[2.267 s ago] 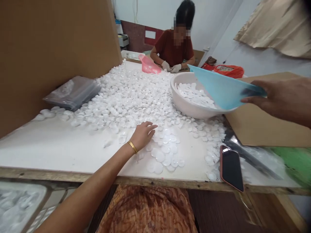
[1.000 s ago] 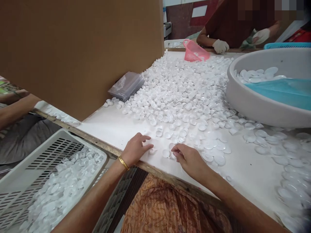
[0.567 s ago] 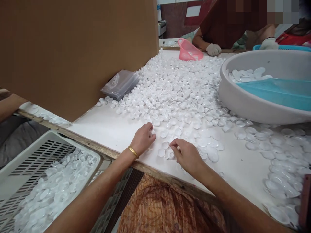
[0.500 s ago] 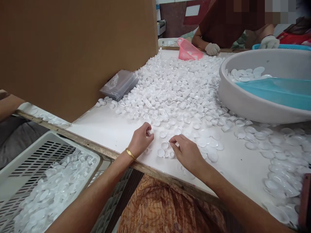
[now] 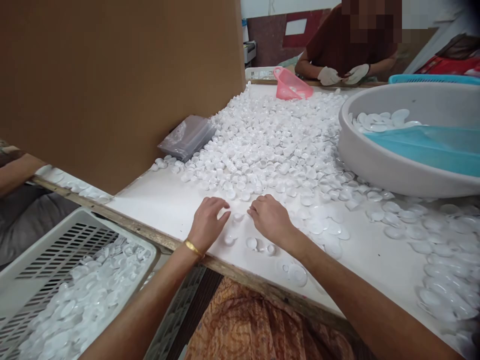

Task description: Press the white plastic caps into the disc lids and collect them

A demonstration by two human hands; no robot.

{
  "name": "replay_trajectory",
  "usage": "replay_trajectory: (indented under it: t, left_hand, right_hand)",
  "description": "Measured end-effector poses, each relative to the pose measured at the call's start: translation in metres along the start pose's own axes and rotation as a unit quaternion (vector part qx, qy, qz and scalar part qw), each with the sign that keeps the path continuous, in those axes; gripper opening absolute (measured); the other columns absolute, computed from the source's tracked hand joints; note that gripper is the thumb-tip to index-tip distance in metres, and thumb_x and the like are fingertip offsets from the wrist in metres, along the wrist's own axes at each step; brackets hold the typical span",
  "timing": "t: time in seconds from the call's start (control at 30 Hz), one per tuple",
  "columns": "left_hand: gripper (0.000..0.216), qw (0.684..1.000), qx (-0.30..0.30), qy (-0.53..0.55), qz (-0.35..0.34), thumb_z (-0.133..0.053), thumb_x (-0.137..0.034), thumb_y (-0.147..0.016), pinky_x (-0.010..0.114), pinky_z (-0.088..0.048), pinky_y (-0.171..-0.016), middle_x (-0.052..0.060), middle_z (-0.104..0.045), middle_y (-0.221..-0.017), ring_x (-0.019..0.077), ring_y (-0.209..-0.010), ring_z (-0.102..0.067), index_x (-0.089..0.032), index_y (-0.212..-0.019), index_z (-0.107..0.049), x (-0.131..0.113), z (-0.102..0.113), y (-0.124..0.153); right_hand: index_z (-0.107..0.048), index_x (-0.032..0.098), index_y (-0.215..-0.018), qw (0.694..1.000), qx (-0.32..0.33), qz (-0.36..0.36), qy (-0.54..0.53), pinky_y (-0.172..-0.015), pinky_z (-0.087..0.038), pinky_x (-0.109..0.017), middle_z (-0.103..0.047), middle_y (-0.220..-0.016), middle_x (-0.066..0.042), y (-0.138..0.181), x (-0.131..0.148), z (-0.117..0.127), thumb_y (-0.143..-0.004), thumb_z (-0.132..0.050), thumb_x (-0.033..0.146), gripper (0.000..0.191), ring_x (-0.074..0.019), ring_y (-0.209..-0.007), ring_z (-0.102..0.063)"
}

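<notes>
My left hand is just above the white tabletop, its thumb and fingers apart with nothing visible between them. To its right, my right hand is bent with its fingertips together, close to the front of a heap of small white plastic caps. What its fingertips hold, if anything, is hidden. A single white cap lies between the two hands. Nearer to me are a round cap and a small ring-like piece. Flat white discs lie beyond my right wrist.
A large grey basin holding white discs and a blue sheet stands right. A brown cardboard panel rises left, beside a plastic-wrapped pack. A pink scoop lies far back near a gloved co-worker. A crate of white pieces stands lower left.
My left hand has moved slightly left and its fingers have parted. My right hand has shifted forward and left toward the heap. The co-worker's gloved hands have come together.
</notes>
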State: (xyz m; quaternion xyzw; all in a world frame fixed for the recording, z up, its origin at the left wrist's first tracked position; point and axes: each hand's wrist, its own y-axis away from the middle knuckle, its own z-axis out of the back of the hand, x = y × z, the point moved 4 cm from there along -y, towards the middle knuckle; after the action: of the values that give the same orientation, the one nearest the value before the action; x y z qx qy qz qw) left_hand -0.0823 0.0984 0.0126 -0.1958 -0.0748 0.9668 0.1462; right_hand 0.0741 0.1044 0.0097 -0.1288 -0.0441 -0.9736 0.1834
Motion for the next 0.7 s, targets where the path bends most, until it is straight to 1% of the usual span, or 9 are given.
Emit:
replay_trajectory:
  t: [0.07,0.1,0.17,0.23,0.33,0.4,0.5,0.6,0.7]
  left_hand:
    - [0.018,1.000,0.005,-0.031,0.002,-0.051,-0.021,-0.081,0.034,-0.039,-0.088,0.007,-0.060,-0.098,0.0211,-0.097,-0.048,-0.019,-0.097,-0.061,0.004,-0.004,-0.017]
    - [0.019,0.999,0.017,-0.044,0.007,-0.051,-0.022,-0.081,0.035,-0.038,-0.089,0.008,-0.059,-0.098,0.0223,-0.098,-0.047,-0.018,-0.096,-0.062,0.005,-0.007,-0.025]
    - [0.018,0.997,0.044,-0.058,0.022,-0.051,-0.023,-0.080,0.036,-0.037,-0.089,0.009,-0.058,-0.096,0.0248,-0.099,-0.046,-0.017,-0.090,-0.065,0.008,-0.013,-0.039]
    - [0.020,0.996,0.063,-0.052,0.041,-0.048,-0.025,-0.081,0.036,-0.038,-0.086,0.009,-0.058,-0.090,0.0251,-0.097,-0.048,-0.016,-0.082,-0.066,0.010,-0.014,-0.046]
    - [0.030,0.990,0.114,-0.025,0.075,-0.039,-0.030,-0.084,0.030,-0.041,-0.070,0.005,-0.060,-0.075,0.0195,-0.077,-0.054,-0.018,-0.076,-0.065,0.016,-0.014,-0.046]
    - [0.033,0.983,0.155,-0.009,0.097,-0.036,-0.029,-0.084,0.026,-0.039,-0.058,0.002,-0.060,-0.064,0.0156,-0.062,-0.054,-0.018,-0.068,-0.062,0.023,-0.013,-0.045]
    - [0.033,0.975,0.188,-0.005,0.118,-0.036,-0.026,-0.081,0.024,-0.036,-0.053,0.001,-0.060,-0.059,0.0140,-0.056,-0.053,-0.018,-0.057,-0.057,0.032,-0.013,-0.048]
    - [0.028,0.973,0.196,-0.018,0.122,-0.041,-0.024,-0.078,0.024,-0.034,-0.053,0.002,-0.060,-0.059,0.0153,-0.058,-0.054,-0.019,-0.054,-0.055,0.035,-0.016,-0.054]
    - [0.019,0.977,0.163,-0.040,0.130,-0.043,-0.025,-0.077,0.026,-0.034,-0.055,0.003,-0.063,-0.068,0.0180,-0.065,-0.056,-0.019,-0.068,-0.059,0.031,-0.015,-0.052]
  right_hand:
    - [-0.065,0.017,-0.086,1.000,0.016,-0.015,-0.004,-0.067,-0.041,-0.028,-0.064,-0.088,-0.009,-0.003,-0.002,0.000,-0.092,-0.039,0.024,0.028,-0.0202,-0.090,-0.053]
    - [-0.066,0.017,-0.084,1.000,0.026,-0.017,0.000,-0.064,-0.040,-0.028,-0.064,-0.086,-0.009,-0.006,-0.003,0.000,-0.091,-0.039,0.023,0.028,-0.0203,-0.087,-0.054]
    - [-0.066,0.017,-0.078,0.999,0.042,-0.019,0.010,-0.062,-0.039,-0.028,-0.065,-0.081,-0.009,-0.010,-0.004,0.000,-0.090,-0.042,0.022,0.027,-0.0214,-0.084,-0.055]
    - [-0.067,0.017,-0.075,0.999,0.043,-0.015,0.022,-0.064,-0.038,-0.030,-0.065,-0.080,-0.009,-0.014,-0.005,0.001,-0.088,-0.044,0.022,0.027,-0.0232,-0.087,-0.054]
    - [-0.066,0.017,-0.082,0.999,0.016,-0.007,0.037,-0.070,-0.038,-0.032,-0.064,-0.088,-0.009,-0.018,-0.006,0.005,-0.088,-0.047,0.024,0.021,-0.0242,-0.093,-0.050]
    - [-0.065,0.017,-0.088,0.999,-0.002,-0.005,0.044,-0.073,-0.037,-0.032,-0.063,-0.093,-0.009,-0.020,-0.007,0.007,-0.087,-0.049,0.022,0.016,-0.0237,-0.095,-0.049]
    - [-0.062,0.017,-0.096,0.999,-0.017,0.002,0.052,-0.075,-0.037,-0.032,-0.062,-0.096,-0.010,-0.026,-0.006,0.008,-0.086,-0.050,0.019,0.016,-0.0226,-0.095,-0.049]
    - [-0.060,0.019,-0.104,0.998,-0.019,0.015,0.053,-0.077,-0.037,-0.032,-0.061,-0.100,-0.009,-0.035,-0.004,0.004,-0.085,-0.054,0.025,0.020,-0.0225,-0.097,-0.049]
    - [-0.064,0.019,-0.096,0.998,-0.006,0.022,0.054,-0.079,-0.036,-0.034,-0.061,-0.099,-0.009,-0.044,-0.002,-0.001,-0.083,-0.057,0.026,0.016,-0.0242,-0.099,-0.049]
